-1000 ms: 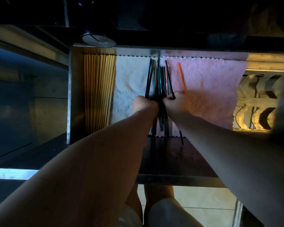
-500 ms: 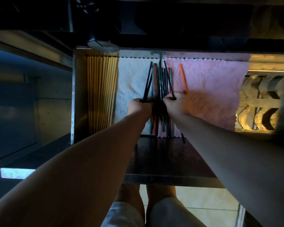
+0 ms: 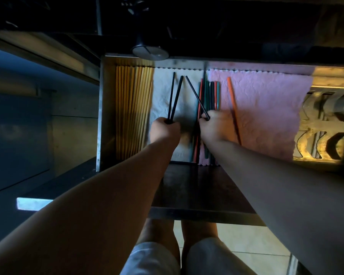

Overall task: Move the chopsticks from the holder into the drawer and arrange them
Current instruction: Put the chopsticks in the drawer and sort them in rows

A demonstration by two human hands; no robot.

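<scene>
Both forearms reach forward side by side, left hand and right hand each curled into a closed fist

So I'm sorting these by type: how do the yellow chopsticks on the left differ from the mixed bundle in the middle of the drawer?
The yellow chopsticks are one pale wooden colour; the mixed bundle is red, green and dark. The yellow chopsticks lie on the bare drawer floor by its left wall; the mixed bundle lies where the white cloth meets the pink cloth. No hand touches the yellow chopsticks; the right hand rests on the mixed bundle. Both run front to back.
</scene>
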